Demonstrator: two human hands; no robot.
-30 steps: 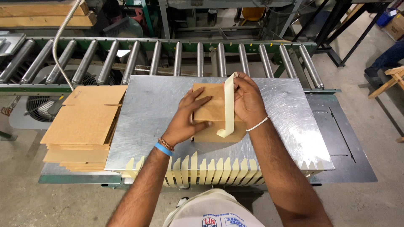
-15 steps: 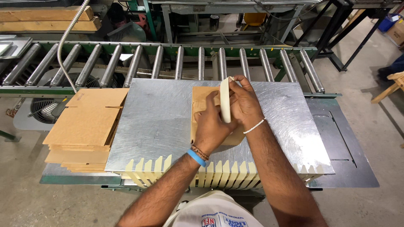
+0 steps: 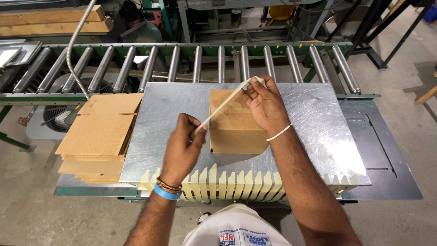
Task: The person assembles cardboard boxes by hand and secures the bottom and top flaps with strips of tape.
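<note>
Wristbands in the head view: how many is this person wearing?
3. A blue band and a brown beaded bracelet sit together on the left wrist; a white beaded bracelet is on the right wrist. Others under the forearms may be hidden.

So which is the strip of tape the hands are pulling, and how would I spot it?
Find the shiny metal sheet in front of the roller conveyor; a small folded cardboard box sits in its middle. Above the box, the left hand and right hand stretch one pale strip of tape between them. Unlike the row of spare strips stuck along the near edge, it is held in the air.
</note>
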